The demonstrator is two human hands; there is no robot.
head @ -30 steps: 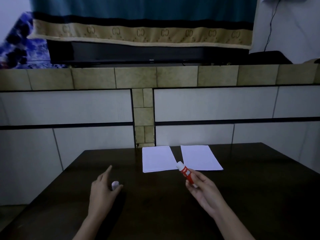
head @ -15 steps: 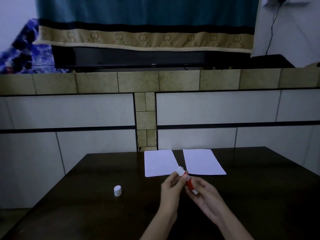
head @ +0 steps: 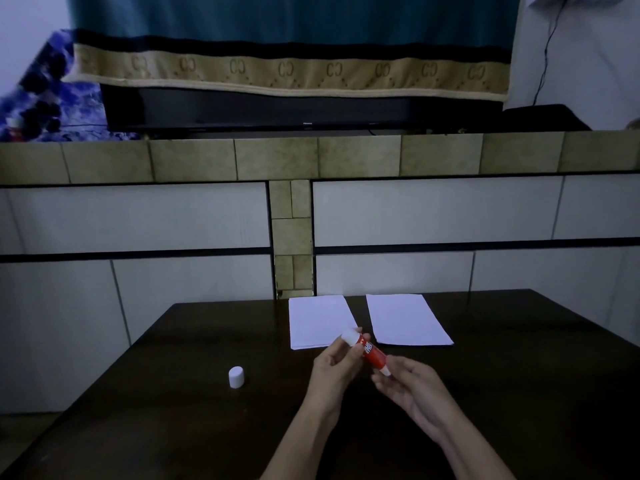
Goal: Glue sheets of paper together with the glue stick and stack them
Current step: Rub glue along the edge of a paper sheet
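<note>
A red glue stick (head: pixel 370 352) is being held above the dark table (head: pixel 173 410) between two hands, tilted with its white tip pointing away toward the paper. The left hand (head: pixel 334 367) is pinching the tip end with curled fingers and thumb, while the right hand (head: pixel 410 388) is gripping the white base in its fingertips, a hold that looks suited to twisting the glue up before spreading. Both forearms are reaching in from the near edge, wrists raised off the surface. Just beyond the hands, two white sheets (head: pixel 320 322) (head: pixel 405 320) are lying flat side by side, apart, apparently waiting unglued. Well to the left of the left hand, the white cap (head: pixel 236 376) is standing upright, set out of the way.
</note>
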